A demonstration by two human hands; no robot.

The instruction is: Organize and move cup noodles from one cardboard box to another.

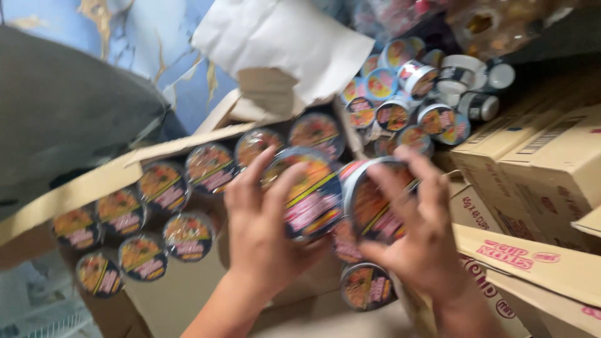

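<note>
We see the left hand [260, 228] with its grip closed around a round dark-lidded noodle cup [311, 191], and the right hand [419, 241] gripping a second round noodle cup with a silver rim [374, 200]. Both cups touch, held above the open brown cardboard box [188, 291]. More lidded cups [164, 184] stand in rows inside that box, and closed cardboard cartons [551, 156] sit just beside it.

Bare carton floor [188, 294] seems free; noodle cups [163, 188] crowd its far wall.
</note>
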